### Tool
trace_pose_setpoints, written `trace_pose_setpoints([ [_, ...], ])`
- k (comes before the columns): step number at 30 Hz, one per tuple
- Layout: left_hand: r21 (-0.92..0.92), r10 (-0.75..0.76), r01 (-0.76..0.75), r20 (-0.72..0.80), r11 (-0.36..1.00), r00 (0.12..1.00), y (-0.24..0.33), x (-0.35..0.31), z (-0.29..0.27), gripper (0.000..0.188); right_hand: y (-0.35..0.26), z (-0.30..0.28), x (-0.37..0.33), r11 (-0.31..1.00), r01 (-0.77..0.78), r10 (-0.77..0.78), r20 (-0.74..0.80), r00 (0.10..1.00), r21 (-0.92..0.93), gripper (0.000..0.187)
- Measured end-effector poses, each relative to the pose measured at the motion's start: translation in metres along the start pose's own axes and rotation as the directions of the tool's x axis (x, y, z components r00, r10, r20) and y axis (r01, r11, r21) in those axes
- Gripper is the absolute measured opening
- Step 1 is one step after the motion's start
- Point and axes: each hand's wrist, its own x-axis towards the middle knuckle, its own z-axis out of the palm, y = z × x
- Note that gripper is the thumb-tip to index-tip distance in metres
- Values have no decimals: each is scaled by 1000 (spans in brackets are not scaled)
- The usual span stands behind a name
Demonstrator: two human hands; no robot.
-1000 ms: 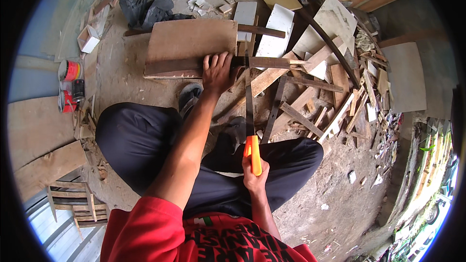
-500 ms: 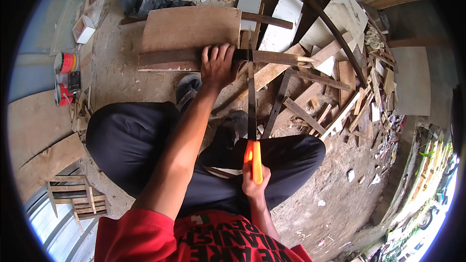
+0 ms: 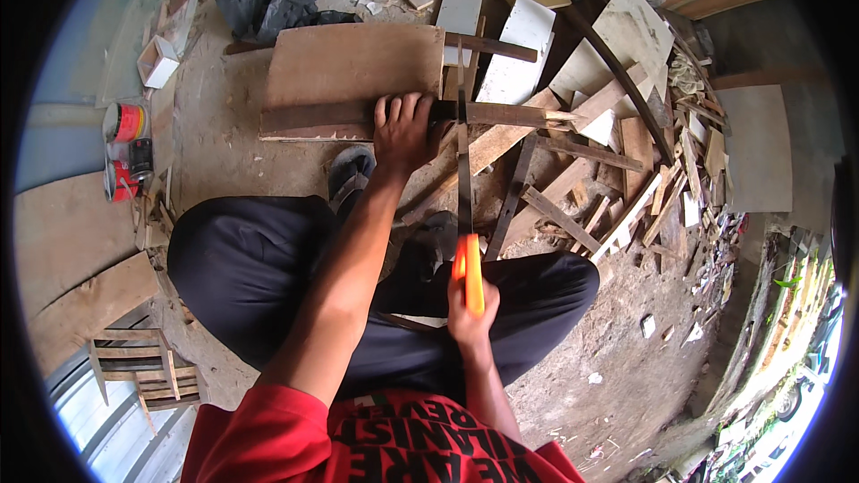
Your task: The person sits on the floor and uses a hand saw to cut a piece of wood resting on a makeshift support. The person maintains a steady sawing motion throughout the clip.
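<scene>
A long dark wooden strip [image 3: 327, 116] lies crosswise along the near edge of a brown wooden board [image 3: 358, 63], its right end sticking out past the board. My left hand [image 3: 407, 134] is closed over the strip near the board's right corner, fingers wrapped across its top. In my right hand [image 3: 470, 313] is the orange handle of a hand saw [image 3: 463, 188]. The saw's blade points away from me and crosses the strip just right of my left hand. How deep the blade sits in the wood I cannot tell.
Scrap wood [image 3: 573, 179] is heaped to the right, with white panels [image 3: 519, 45] behind. Black plastic bags [image 3: 277, 4] lie at the far left. Red cans [image 3: 125, 123] and a small white box [image 3: 158, 63] stand along the left wall. My bent knees flank the work.
My right hand has pushed the saw forward, away from me, along the cut line. My left hand stays on the strip. The whole view has shifted slightly.
</scene>
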Motion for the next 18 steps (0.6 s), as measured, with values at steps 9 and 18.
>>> trace_pose_setpoints([
  [9,6,3,-3,8,1000,1000,3,3,2,48,-1,17,64,999,43,-41,-48,998,33,19],
  [18,-18,-3,3,9,1000,1000,0,-2,5,49,-2,-7,-10,986,40,-31,61,998,-162,18],
])
